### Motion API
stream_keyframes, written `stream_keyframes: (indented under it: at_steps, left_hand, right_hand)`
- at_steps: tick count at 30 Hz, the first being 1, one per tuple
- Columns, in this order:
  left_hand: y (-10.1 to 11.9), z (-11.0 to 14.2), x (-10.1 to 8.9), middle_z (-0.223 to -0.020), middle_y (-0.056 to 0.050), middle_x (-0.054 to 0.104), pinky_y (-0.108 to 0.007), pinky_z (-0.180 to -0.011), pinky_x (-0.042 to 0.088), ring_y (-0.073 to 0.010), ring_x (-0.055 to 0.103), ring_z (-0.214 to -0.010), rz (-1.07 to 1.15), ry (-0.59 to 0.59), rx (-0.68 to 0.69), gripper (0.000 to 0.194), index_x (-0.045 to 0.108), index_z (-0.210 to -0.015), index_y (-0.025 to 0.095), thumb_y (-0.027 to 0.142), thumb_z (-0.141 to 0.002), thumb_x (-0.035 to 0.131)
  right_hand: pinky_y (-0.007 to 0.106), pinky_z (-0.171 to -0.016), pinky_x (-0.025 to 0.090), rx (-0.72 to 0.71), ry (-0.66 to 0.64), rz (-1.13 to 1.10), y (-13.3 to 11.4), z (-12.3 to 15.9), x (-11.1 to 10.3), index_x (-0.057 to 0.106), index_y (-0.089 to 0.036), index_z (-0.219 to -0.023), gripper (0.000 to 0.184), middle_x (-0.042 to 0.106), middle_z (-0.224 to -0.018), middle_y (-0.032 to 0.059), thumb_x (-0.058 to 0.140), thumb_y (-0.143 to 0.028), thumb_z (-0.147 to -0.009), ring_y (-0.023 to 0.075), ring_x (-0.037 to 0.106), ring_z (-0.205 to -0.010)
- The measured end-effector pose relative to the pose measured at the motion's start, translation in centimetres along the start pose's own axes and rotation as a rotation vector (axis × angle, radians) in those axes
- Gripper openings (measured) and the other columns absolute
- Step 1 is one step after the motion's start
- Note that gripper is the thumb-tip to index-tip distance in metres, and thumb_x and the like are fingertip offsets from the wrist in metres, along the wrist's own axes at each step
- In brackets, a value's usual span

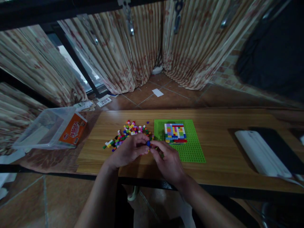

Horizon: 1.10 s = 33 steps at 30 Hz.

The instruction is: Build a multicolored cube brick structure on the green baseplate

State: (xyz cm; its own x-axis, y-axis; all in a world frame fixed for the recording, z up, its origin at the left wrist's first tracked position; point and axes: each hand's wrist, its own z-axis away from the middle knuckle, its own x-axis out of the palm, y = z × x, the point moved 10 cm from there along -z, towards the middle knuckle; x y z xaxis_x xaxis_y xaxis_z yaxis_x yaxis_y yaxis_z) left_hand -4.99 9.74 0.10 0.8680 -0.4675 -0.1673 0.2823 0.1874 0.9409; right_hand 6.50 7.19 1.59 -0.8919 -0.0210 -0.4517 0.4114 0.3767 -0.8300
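Observation:
A small blue building brick (148, 143) is between the fingertips of my two hands, above the front of the table. My left hand (131, 148) pinches it from the left with fingers curled, and my right hand (168, 160) grips it from the right. Beneath and behind my left hand spreads a pile of loose bricks (123, 134) in many colours, partly covered by that hand. To the right lies a green baseplate (192, 142). A block of multicoloured bricks (175, 131), several layers high, stands on it.
The wooden table (220, 148) holds a white device (261, 153) beside a dark flat pad (282, 152) at the right. Off the left end is a clear plastic bin (47, 126) with an orange label. Striped curtains (133, 47) hang behind.

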Motion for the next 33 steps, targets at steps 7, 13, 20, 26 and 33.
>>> stream_keyframes:
  at_steps: [7,13,20,26,33]
  left_hand:
    - [-0.2,0.1,1.7,-0.086,-0.001,0.066,-0.026,-0.07,0.046,-0.0127,0.061,-0.076,0.063,-0.122,-0.018,0.035,0.052,-0.105,0.017,0.029,-0.079,0.071]
    - [-0.1,-0.6,1.4,-0.087,-0.001,0.065,-0.026,-0.071,0.045,-0.0127,0.061,-0.077,0.065,-0.066,0.025,0.037,0.054,-0.107,0.017,0.026,-0.077,0.073]
    - [0.0,-0.8,1.3,-0.091,-0.003,0.067,-0.028,-0.076,0.046,-0.0141,0.061,-0.081,-0.017,-0.047,0.054,0.029,0.059,-0.107,0.015,0.026,-0.082,0.068]
    - [-0.2,-0.9,1.0,-0.087,-0.002,0.066,-0.026,-0.07,0.046,-0.0142,0.06,-0.079,-0.133,-0.014,0.034,0.021,0.062,-0.104,0.018,0.029,-0.086,0.062]
    - [0.0,-0.9,1.2,-0.087,-0.002,0.067,-0.027,-0.071,0.047,-0.0151,0.061,-0.08,-0.225,-0.026,0.04,0.022,0.063,-0.104,0.018,0.033,-0.089,0.057]
  right_hand:
    - [0.031,-0.08,0.053,-0.055,-0.105,-0.058,-0.5,-0.4,-0.7,0.069,-0.025,-0.108,0.022,0.07,-0.096,0.0044,0.049,-0.022,-0.096,0.0167,0.067,-0.089]
    - [0.028,-0.077,0.05,-0.001,-0.107,-0.051,0.5,-0.5,-1.8,0.068,-0.024,-0.095,0.012,0.07,-0.09,0.0014,0.056,-0.022,-0.094,0.0153,0.065,-0.085]
    - [0.034,-0.083,0.051,0.019,0.045,0.026,2.9,-1.3,-7.0,0.071,-0.025,-0.093,0.014,0.071,-0.096,0.0037,0.059,-0.031,-0.091,0.0189,0.066,-0.092]
    - [0.032,-0.063,0.049,0.31,0.172,0.114,9.6,-1.2,-13.3,0.075,-0.024,-0.089,0.021,0.074,-0.09,0.0036,0.067,-0.041,-0.08,0.017,0.063,-0.068]
    - [0.036,-0.075,0.05,0.316,0.031,0.057,9.9,-1.4,-11.0,0.076,-0.024,-0.088,0.018,0.076,-0.092,0.003,0.066,-0.038,-0.08,0.0212,0.068,-0.084]
